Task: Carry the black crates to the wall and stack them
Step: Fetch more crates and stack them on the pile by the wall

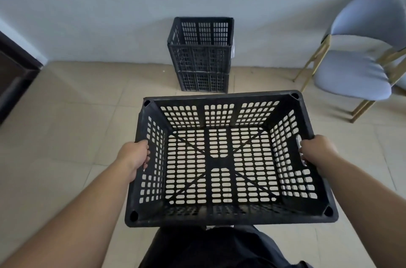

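I hold an empty black slotted crate [222, 216] level in front of my body, above the tiled floor. My left hand [134, 154] grips its left wall, fingers curled through the side handle. My right hand [316, 149] grips the handle slot in the right wall. Straight ahead, a stack of black crates [200, 57] stands against the pale wall, with the top one open upward. The held crate's far rim lies just below the foot of that stack in the view.
A grey padded chair [356, 74] with gold legs stands to the right of the stack, by the wall. A dark wooden door or cabinet [15, 74] is at the far left. Beige tiled floor [77, 103] lies between me and the wall.
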